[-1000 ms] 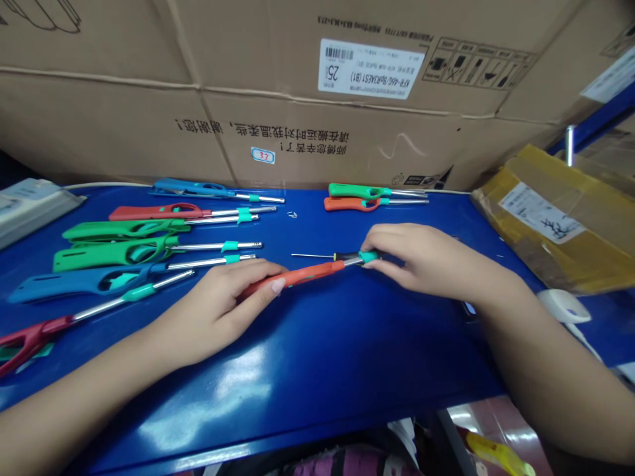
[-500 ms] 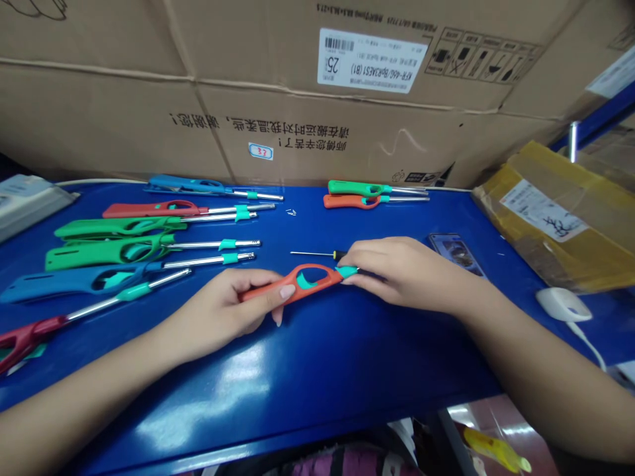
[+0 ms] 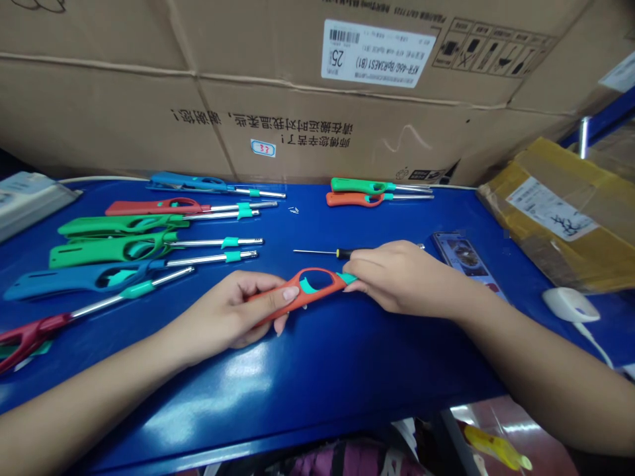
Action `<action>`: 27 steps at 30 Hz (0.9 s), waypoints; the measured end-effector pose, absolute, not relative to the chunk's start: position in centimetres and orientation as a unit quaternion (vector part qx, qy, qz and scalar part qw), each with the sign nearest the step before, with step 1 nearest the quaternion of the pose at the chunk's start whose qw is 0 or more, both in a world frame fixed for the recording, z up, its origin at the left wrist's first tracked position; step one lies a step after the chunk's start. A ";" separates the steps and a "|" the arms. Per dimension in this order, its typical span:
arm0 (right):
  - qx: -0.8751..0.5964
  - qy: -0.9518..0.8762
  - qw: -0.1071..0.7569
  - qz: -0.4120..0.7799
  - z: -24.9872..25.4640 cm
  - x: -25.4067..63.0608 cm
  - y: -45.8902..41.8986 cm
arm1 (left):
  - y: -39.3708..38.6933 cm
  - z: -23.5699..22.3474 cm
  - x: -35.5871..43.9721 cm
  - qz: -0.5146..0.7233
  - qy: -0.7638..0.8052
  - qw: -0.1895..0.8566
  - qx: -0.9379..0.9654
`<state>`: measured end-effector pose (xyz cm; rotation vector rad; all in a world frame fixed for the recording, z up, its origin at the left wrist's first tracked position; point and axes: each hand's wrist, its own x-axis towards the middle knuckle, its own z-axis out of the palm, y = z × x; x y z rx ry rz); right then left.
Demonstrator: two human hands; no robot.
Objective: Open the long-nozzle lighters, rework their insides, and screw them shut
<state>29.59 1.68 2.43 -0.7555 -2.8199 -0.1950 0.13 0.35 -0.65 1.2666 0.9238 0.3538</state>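
Observation:
An orange gas lighter with a teal trigger lies between my hands, above the blue table. My left hand wraps round its handle, thumb on top. At the lighter's front end, my right hand pinches the teal collar; its metal tube cannot be seen behind the fingers. Just beyond my right hand a screwdriver with a thin shaft and black handle lies on the table. To the left lie several long lighters: blue, green, red and dark red.
A green lighter and an orange lighter lie at the back. Tiny pins sit nearby. A large cardboard box walls off the back. On the right are a phone, a taped parcel and a white corded device.
My right hand has drawn closer over the teal collar and slid slightly nearer me, uncovering more of the screwdriver's handle. The left hand keeps its grip. The view has shifted slightly.

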 end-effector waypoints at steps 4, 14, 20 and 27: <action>-0.246 -0.961 0.108 -0.066 2.4 29.5 1.5 | 0.5 -0.7 0.2 0.151 0.405 0.688 0.584; -0.247 -0.952 0.156 -0.094 2.2 29.6 1.9 | 0.1 0.0 -0.1 0.261 0.357 0.286 0.850; -0.254 -0.949 0.152 -0.108 2.5 29.8 1.6 | 0.0 -0.2 -0.4 0.271 0.314 0.154 0.897; -0.254 -0.959 0.108 -0.066 2.4 29.9 1.9 | -0.5 -0.3 -0.1 0.256 0.304 0.115 0.910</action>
